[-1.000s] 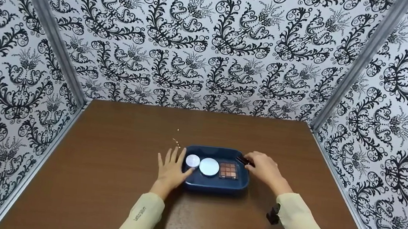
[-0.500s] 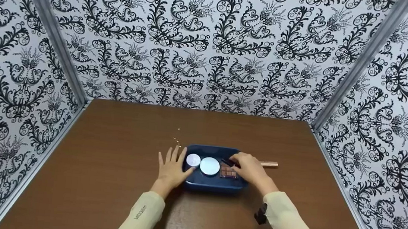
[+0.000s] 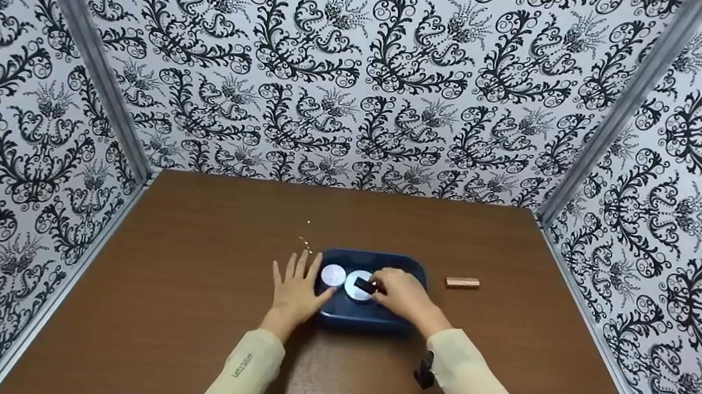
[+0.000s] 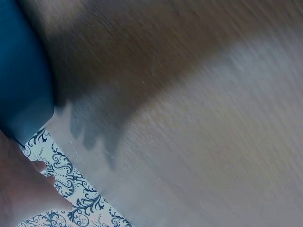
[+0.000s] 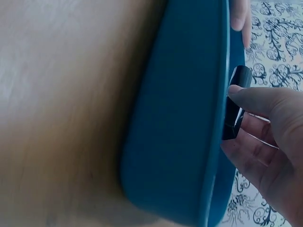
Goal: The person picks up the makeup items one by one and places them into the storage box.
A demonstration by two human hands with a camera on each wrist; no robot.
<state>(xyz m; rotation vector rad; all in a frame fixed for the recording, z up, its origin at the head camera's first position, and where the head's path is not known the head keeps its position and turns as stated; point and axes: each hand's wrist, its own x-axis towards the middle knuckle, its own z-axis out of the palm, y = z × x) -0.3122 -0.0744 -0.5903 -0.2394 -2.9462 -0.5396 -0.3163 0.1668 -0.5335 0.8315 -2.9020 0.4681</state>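
In the head view, my right hand (image 3: 404,295) pinches a black lipstick tube (image 3: 365,285) between thumb and fingers. It is over the blue tray (image 3: 367,325), overlapping the larger white round compact (image 3: 351,292). The right wrist view shows the tube tilted at the tray's rim, with a thin silver band. Spread fingers of my left hand (image 3: 295,291) lie along the tray's left side, the thumb at its rim. A smaller white round container (image 3: 334,275) sits inside beside that thumb. My right hand hides the brown pan palette in the tray.
A rose-gold tube (image 3: 462,283) lies on the brown table (image 3: 226,223) to the right of the tray. Small gold bits (image 3: 305,243), perhaps a thin chain, lie behind my left fingertips. Patterned walls (image 3: 348,94) enclose the table at the back and sides.
My right hand has moved left with the black lipstick tube, from the tray's right rim to over the larger compact. This uncovers the rose-gold tube and covers the palette. My left hand stays put.
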